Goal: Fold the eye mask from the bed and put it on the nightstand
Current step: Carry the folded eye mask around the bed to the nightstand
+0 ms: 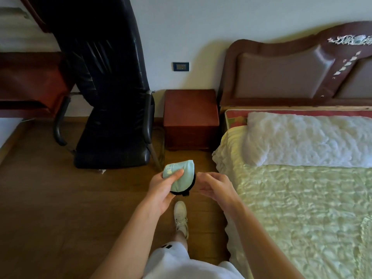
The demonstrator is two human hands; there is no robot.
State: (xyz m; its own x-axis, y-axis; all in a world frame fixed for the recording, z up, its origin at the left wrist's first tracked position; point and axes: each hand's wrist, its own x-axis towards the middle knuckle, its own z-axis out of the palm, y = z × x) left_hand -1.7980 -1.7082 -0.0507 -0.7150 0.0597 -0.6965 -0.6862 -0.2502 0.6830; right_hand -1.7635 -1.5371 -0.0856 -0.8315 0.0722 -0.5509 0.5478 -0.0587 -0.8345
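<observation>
Over the floor beside the bed (302,198), left hand (163,190) pinching the folded mask (181,176), thumb on top, right hand (215,188) just beside it, fingers loosely spread, seemingly not touching, nightstand (190,109) well ahead

The only writing on show stands on the folded mint-green fabric eye mask with black edging (182,176). It is pale lettering printed on the green face, near the upper left corner, and it looks like East Asian characters; one blocky character sits just beside the thumb of the left hand (164,191), with a thin slanted stroke above it. The thumb covers part of the print, and the characters are too small and soft to read with any certainty. On the white shorts (171,258) there is a small black mark at the hem, two short bars, which cannot be read as letters.
</observation>
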